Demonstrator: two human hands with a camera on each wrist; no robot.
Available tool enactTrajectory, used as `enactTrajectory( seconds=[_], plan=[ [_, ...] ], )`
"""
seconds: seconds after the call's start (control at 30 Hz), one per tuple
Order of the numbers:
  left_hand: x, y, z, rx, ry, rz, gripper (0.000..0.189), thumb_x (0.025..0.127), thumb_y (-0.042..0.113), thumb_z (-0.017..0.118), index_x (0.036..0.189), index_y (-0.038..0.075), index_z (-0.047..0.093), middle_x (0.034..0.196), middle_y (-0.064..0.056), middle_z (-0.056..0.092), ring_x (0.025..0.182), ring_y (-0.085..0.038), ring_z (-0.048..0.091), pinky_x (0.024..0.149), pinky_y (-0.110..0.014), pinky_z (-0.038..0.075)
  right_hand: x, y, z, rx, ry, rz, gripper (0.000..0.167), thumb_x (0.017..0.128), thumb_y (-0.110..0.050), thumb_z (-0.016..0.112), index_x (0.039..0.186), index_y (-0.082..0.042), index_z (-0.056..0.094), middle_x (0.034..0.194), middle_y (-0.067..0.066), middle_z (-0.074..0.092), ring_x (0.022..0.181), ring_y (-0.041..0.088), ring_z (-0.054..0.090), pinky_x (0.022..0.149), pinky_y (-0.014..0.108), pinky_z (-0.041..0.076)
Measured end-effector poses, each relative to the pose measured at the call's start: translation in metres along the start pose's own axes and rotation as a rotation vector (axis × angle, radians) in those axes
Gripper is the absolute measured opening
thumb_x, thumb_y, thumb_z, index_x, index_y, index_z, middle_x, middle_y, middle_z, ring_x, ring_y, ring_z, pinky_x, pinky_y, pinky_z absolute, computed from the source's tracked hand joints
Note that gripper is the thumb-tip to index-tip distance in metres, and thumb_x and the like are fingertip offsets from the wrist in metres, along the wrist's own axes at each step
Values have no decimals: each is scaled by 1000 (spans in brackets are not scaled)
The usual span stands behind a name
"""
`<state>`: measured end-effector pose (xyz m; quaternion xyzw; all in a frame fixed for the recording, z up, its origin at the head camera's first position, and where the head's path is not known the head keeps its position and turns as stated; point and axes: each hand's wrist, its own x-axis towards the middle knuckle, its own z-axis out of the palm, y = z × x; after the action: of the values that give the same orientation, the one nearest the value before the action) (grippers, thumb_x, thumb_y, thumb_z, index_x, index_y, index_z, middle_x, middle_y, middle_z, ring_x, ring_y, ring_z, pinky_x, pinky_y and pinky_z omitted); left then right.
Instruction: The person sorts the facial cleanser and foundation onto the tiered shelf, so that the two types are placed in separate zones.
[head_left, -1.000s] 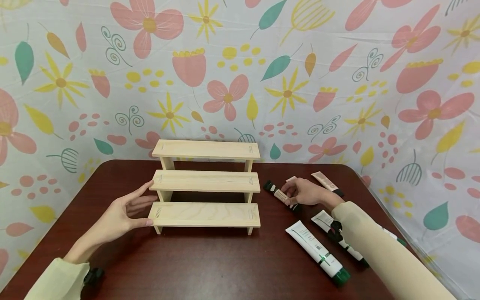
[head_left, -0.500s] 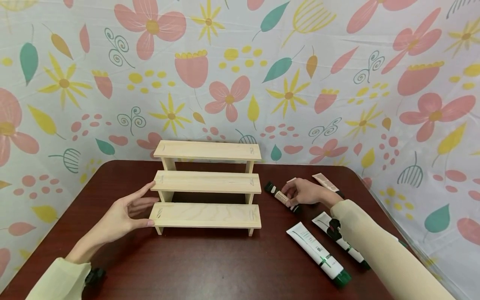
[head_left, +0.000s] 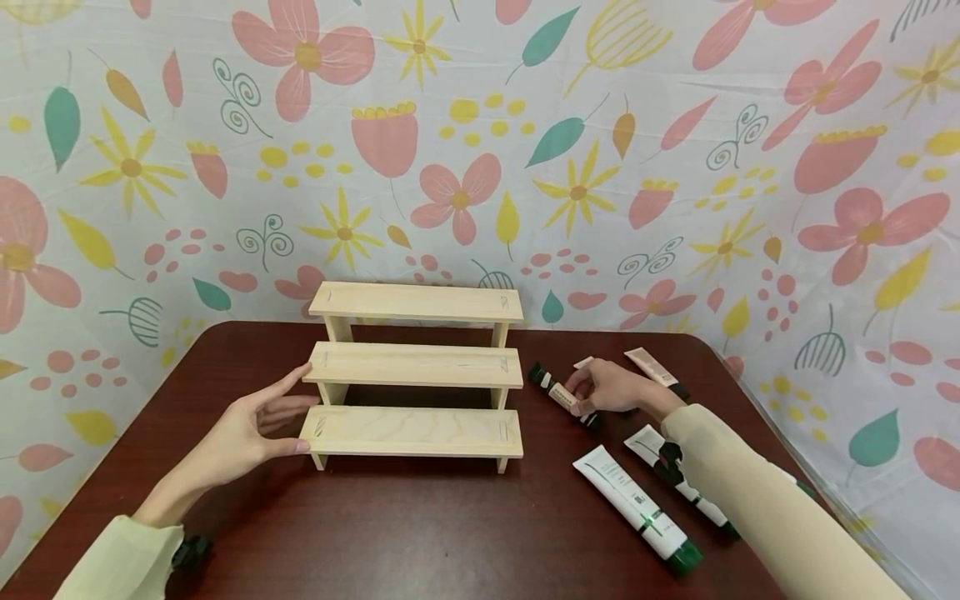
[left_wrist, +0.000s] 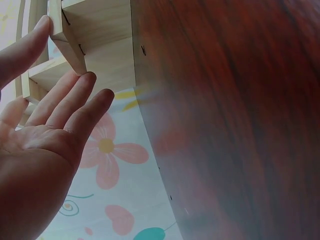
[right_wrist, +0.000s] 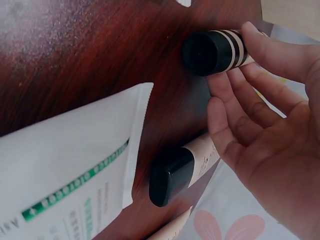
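Note:
A three-tier wooden stand [head_left: 416,367] rests on the dark table, its steps bare. My left hand [head_left: 232,437] is at the stand's left end, thumb on the lowest step's edge and index fingertip on the middle step. In the left wrist view the fingers of that hand [left_wrist: 55,130] reach out fairly straight along the wood. My right hand [head_left: 611,387] pinches a small round tube [head_left: 557,392] with black ends and a beige label, thumb on one side and fingers on the other. Its black end [right_wrist: 205,52] faces the right wrist camera, close over the table.
White tubes with green caps lie at right: one [head_left: 633,508] in front, another [head_left: 643,440] and a third [head_left: 797,482] partly behind the right sleeve. A pinkish tube [head_left: 651,367] lies behind the right hand, and a beige black-capped tube [right_wrist: 172,175] beneath it. A floral cloth [head_left: 465,125] hangs behind.

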<state>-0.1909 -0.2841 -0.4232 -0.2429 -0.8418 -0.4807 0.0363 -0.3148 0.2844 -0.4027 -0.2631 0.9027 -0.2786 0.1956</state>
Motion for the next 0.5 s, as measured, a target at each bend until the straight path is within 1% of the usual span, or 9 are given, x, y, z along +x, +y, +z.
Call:
enactTrajectory(
  seconds=[0.1, 0.17, 0.33, 0.43, 0.5],
  plan=[
    [0, 0, 0, 3, -1, -2, 105, 82, 3, 91, 168, 14, 32, 135, -21, 67, 125, -22, 66, 99, -20, 50, -3, -2, 1, 21, 30, -27, 40, 92, -8, 83, 123, 12, 69, 95, 8, 72, 86, 24, 70, 75, 33, 59],
    [0, 0, 0, 5, -1, -5, 105, 82, 3, 91, 168, 15, 32, 135, -21, 68, 124, -22, 66, 99, -20, 51, -5, -4, 1, 36, 59, -30, 40, 91, -7, 83, 123, 13, 69, 95, 9, 73, 87, 27, 71, 74, 32, 59],
    [0, -1, 0, 11, -1, -14, 105, 82, 5, 91, 168, 16, 32, 135, -20, 68, 124, -23, 66, 98, -20, 50, -10, -11, 2, 52, 135, -51, 43, 91, -7, 83, 125, 15, 69, 101, 12, 74, 92, 30, 70, 73, 31, 58],
    [0, -1, 0, 9, -2, -17, 105, 82, 6, 92, 168, 16, 32, 135, -21, 68, 124, -24, 67, 98, -21, 51, -12, -14, 0, 60, 173, -72, 45, 92, -7, 82, 128, 15, 67, 105, 14, 75, 96, 32, 70, 74, 34, 58],
    [0, -1, 0, 5, -3, -17, 105, 82, 6, 92, 168, 16, 32, 134, -21, 68, 123, -26, 67, 98, -21, 51, -13, -17, 0, 75, 200, -64, 45, 92, -7, 82, 130, 13, 68, 109, 15, 75, 99, 34, 70, 77, 36, 58]
  ],
)
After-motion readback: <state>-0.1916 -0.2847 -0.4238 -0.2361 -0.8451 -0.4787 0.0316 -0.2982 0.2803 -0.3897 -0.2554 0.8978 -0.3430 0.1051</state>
